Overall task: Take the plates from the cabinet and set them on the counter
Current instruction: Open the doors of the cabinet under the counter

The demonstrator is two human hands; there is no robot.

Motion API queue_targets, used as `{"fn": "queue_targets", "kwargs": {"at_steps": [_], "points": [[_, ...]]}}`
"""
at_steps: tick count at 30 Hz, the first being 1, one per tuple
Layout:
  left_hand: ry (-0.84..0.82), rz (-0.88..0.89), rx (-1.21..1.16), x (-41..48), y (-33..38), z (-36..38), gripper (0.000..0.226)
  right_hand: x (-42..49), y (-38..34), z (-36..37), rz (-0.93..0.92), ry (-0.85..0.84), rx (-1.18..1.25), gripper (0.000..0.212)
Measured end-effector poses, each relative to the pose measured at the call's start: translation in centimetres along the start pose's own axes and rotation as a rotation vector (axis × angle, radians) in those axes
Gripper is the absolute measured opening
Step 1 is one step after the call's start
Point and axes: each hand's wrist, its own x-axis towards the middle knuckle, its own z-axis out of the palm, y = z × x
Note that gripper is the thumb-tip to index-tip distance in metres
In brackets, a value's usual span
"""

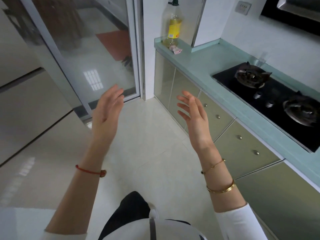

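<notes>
Left hand (108, 108): raised over the pale tiled floor (149, 146), palm turned inward, fingers spread and slack, grasping nothing. Thin red cord bracelet (90, 171) on the wrist.

Right hand (194, 113): raised opposite, palm facing the left, fingers loosely splayed, empty. Fine gold chain (213, 166) and broad gold bangle (221, 188) on the forearm; engraving on the bangle too small to read.

Counter (199, 61): right side, pale aqua, glossy and smooth.

Cabinet (247, 148): beneath the counter, olive frosted panels, small round metal knobs, every door and drawer closed. No plates in sight.

Hob (270, 101): black glass, two round burners, inset in the counter.

Oil bottle (173, 25): far end of the counter, clear plastic, black cap, yellow label, print illegible.

Sliding door (83, 49): far left, glass, metal-framed.
</notes>
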Motion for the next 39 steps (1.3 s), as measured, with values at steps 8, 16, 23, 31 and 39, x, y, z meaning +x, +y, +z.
{"fn": "queue_targets", "kwargs": {"at_steps": [8,16,23,31,39], "points": [[-0.029,-0.079,-0.028,8.9,-4.3,1.9,0.041,9.1,2.5,1.4,0.040,0.024,-0.026,0.037],[-0.107,-0.074,0.007,22.7,-8.1,3.1,0.034,21.4,3.4,5.6,0.029,0.078,-0.031,0.037],[-0.179,-0.049,0.031,33.4,-11.2,3.9,0.033,30.9,4.5,9.0,0.024,0.135,-0.013,0.036],[-0.225,-0.102,0.009,42.8,-14.6,5.5,0.040,40.3,6.2,11.6,0.058,0.180,-0.015,0.037],[-0.248,-0.106,0.014,52.7,-18.5,8.7,0.039,50.6,7.9,12.6,0.051,0.200,0.004,0.037]]}}
